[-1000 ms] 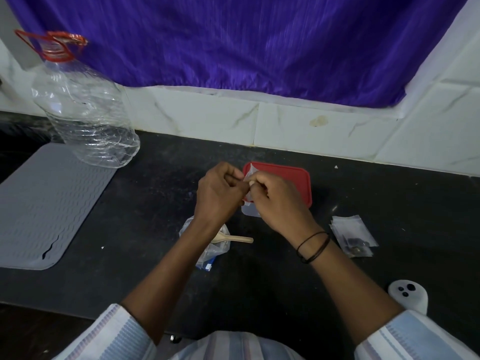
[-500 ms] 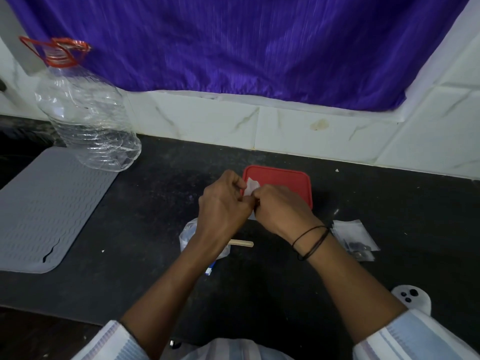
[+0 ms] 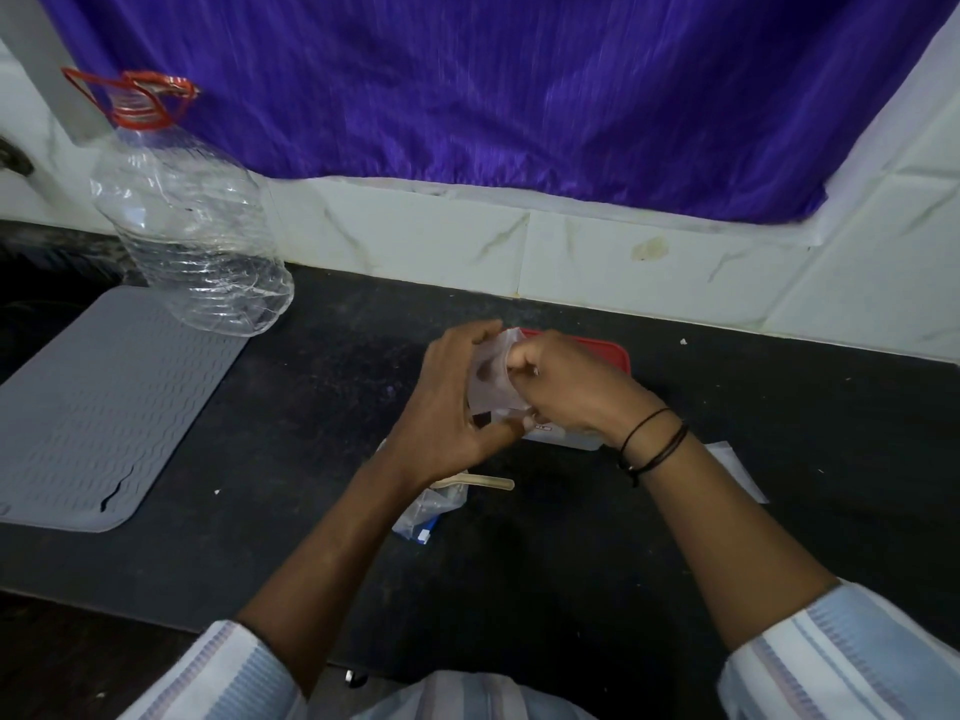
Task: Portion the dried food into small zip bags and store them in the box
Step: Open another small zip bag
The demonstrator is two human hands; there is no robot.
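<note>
Both hands meet above the dark counter, in front of the box with the red lid. My right hand pinches a small clear zip bag with dark dried food at its bottom. My left hand curves around the bag's left side, fingers spread, thumb under the bag. Below my left wrist lies a larger clear food bag with a wooden spoon resting on it.
A large clear plastic bottle with a red handle stands at the back left, beside a grey ribbed mat. Spare flat zip bags lie to the right of my right forearm. White tiles and a purple curtain back the counter.
The zip bag has come up between my hands and now shows its dark contents. My left fingers have spread from a tight pinch to a looser hold around it.
</note>
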